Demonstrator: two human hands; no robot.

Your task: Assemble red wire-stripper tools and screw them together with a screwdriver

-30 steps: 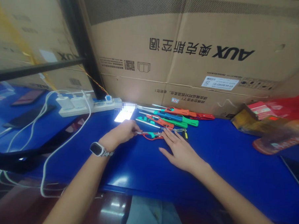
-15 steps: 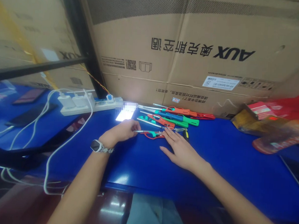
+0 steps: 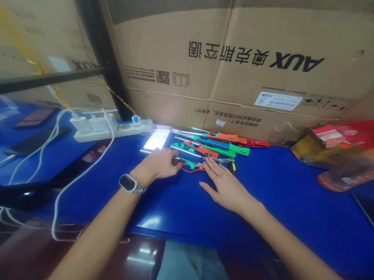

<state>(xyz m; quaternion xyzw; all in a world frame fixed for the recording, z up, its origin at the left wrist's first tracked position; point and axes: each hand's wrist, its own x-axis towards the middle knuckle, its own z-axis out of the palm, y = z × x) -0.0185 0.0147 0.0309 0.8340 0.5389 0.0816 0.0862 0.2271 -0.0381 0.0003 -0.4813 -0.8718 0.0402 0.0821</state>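
A red long-necked lighter [image 3: 190, 166] with a green trigger lies on the blue tabletop, its casing apparently open. At its front end, my left hand [image 3: 161, 165] is closed in a pinch around the lighter's metal tube, which the fingers mostly hide. A thin silvery strip shows left of this hand; whether it is the tube's end I cannot tell. My right hand [image 3: 228, 187] lies flat with fingers stretched over the lighter's handle end, pressing it to the table. Just beyond the hands are several more lighters, orange [image 3: 220, 136], blue [image 3: 216, 144] and green [image 3: 242, 151].
A tool with a black and yellow handle [image 3: 233, 167] lies by my right fingertips. A lit phone [image 3: 157, 139] is behind my left hand. A white power strip [image 3: 119, 131] with cables stands at left, a large carton [image 3: 239, 88] behind, and packages [image 3: 326, 142] at right.
My left hand has shifted slightly right, toward the lighter, and its wrist has turned. The front of the metal tube, visible before, is now covered by it. My right hand stays put.
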